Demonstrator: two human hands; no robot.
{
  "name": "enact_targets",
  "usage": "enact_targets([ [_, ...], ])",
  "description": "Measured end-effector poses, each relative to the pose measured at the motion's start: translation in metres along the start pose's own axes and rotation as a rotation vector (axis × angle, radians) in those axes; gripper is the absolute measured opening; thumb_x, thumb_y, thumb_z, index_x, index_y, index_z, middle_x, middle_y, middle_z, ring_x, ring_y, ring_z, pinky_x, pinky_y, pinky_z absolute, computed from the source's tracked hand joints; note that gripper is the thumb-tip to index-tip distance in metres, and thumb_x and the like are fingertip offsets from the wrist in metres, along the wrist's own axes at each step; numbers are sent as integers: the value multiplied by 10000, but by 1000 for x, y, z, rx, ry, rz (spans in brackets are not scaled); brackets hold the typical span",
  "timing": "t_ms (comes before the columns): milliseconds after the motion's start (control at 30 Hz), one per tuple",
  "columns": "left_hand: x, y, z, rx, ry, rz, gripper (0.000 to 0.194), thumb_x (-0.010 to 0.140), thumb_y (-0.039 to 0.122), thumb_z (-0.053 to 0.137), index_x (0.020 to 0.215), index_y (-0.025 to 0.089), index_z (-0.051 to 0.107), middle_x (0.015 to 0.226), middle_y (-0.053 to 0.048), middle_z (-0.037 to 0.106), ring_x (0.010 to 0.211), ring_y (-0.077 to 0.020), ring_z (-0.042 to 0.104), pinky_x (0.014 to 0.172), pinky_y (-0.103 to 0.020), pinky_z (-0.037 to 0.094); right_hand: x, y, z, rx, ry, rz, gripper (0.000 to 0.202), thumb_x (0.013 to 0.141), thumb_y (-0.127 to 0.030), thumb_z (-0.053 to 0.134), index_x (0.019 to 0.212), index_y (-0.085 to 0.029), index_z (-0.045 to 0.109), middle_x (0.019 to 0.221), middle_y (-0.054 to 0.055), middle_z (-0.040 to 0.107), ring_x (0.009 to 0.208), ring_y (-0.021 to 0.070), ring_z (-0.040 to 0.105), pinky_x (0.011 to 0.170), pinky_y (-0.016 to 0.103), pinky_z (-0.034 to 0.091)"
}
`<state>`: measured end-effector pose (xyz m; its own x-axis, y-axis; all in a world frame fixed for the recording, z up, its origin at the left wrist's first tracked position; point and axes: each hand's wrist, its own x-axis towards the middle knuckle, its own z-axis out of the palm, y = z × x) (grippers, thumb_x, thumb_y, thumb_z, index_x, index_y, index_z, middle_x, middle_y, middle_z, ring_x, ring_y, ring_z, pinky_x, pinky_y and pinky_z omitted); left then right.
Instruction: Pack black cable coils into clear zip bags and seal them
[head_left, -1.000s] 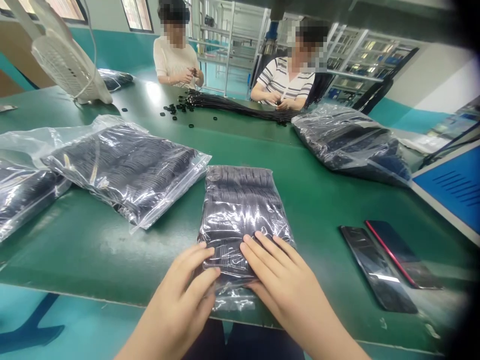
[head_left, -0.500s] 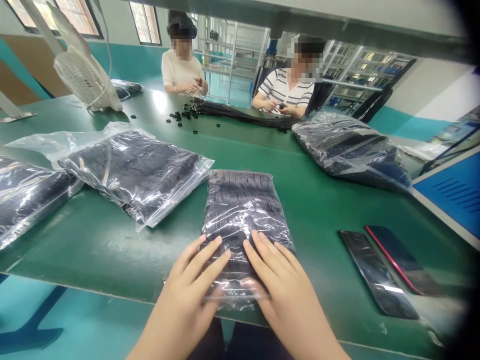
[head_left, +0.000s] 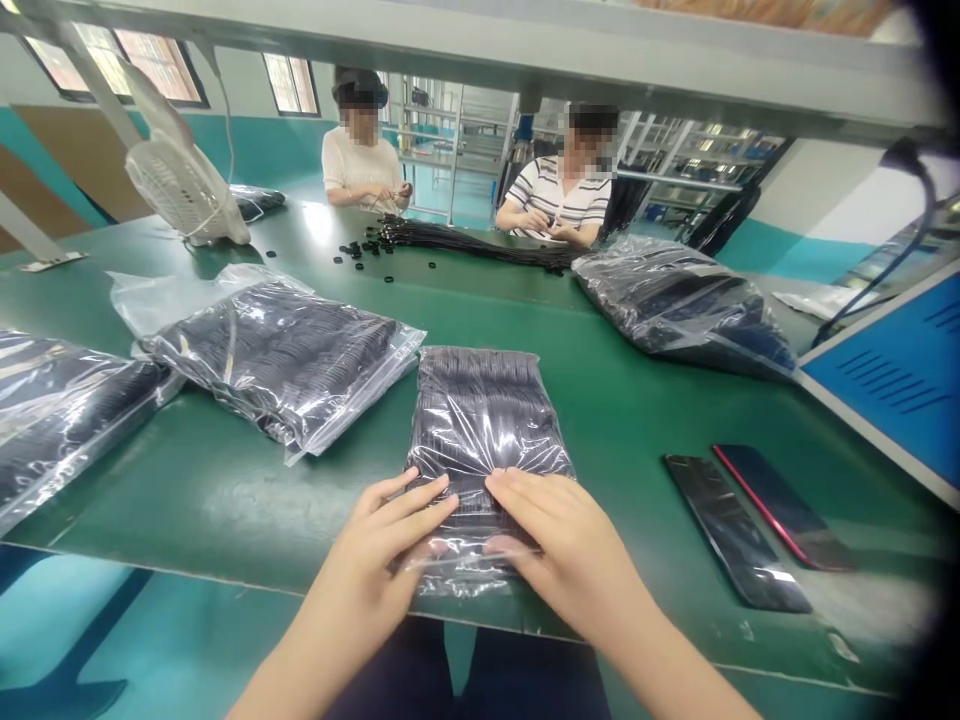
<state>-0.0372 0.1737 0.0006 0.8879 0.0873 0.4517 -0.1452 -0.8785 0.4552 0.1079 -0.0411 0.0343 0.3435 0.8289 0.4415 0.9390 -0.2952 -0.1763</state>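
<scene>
A clear plastic bag of dark, ribbed rows of small parts point(head_left: 484, 405) lies flat near the table's front edge. On its lower left part rests my left hand point(head_left: 390, 535), fingers spread, the thumb under or behind the plastic near the bag's front end. My right hand point(head_left: 562, 530) lies on the lower right part, its fingers close together and stretched out over the film, with the thumb near the front end too. Creases in the film run out from the right fingertips. Both hands touch the bag.
Two filled bags point(head_left: 285, 350) point(head_left: 67, 400) lie left, another point(head_left: 682, 300) at back right. Two phones point(head_left: 735, 530) point(head_left: 780, 505) and a blue panel point(head_left: 892, 360) are right. Black cables point(head_left: 472, 240), small rings, a fan point(head_left: 184, 190) and two people point(head_left: 364, 165) point(head_left: 559, 195) are beyond.
The view has tilted up slightly. My right hand's fingers have come closer together and pull creases into the film. My left hand stays spread on the bag.
</scene>
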Motion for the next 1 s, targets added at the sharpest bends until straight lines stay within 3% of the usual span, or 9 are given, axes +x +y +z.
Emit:
enact_targets([
  [167,7,4,-7,12,13,19,438,970,184,621,1374,353,623,1386,17,674,1319,-240,549,1028,-458,576,12,2,-4,44,-160,87,866,743,-411,915,1489,-193,534,1422,99,625,1290,268,614,1074,472,556],
  [367,33,26,-8,95,-22,38,496,853,441,799,1309,310,656,1261,-31,701,1164,-277,579,992,-500,486,8,10,4,94,-154,94,723,781,-241,885,1434,-188,578,1413,74,642,1316,250,610,1129,468,534],
  [467,43,28,1,41,-21,73,385,879,408,784,1237,321,673,1308,37,706,1231,-253,567,1053,-475,409,4,16,-2,118,-190,59,704,829,-233,842,1468,-210,549,1446,64,621,1333,232,607,1138,446,534],
  [600,43,28,6,6,-13,39,389,884,380,778,1255,360,661,1309,85,706,1179,-211,583,1042,-442,377,2,22,-10,115,-221,28,692,854,-191,800,1491,-207,530,1475,72,598,1362,224,594,1162,432,524],
  [833,38,34,6,50,-9,6,415,903,362,721,1312,392,660,1322,60,694,1156,-236,567,1017,-454,398,-3,26,-12,68,-208,-72,612,911,-167,697,1496,-163,520,1504,106,565,1389,219,575,1157,422,543],
  [1000,36,38,12,101,-1,6,442,903,289,684,1340,346,656,1355,41,678,1219,-271,533,1077,-492,380,-7,26,-14,66,-238,-39,631,938,-131,564,1555,-130,433,1524,106,544,1391,222,567,1169,431,533],
])
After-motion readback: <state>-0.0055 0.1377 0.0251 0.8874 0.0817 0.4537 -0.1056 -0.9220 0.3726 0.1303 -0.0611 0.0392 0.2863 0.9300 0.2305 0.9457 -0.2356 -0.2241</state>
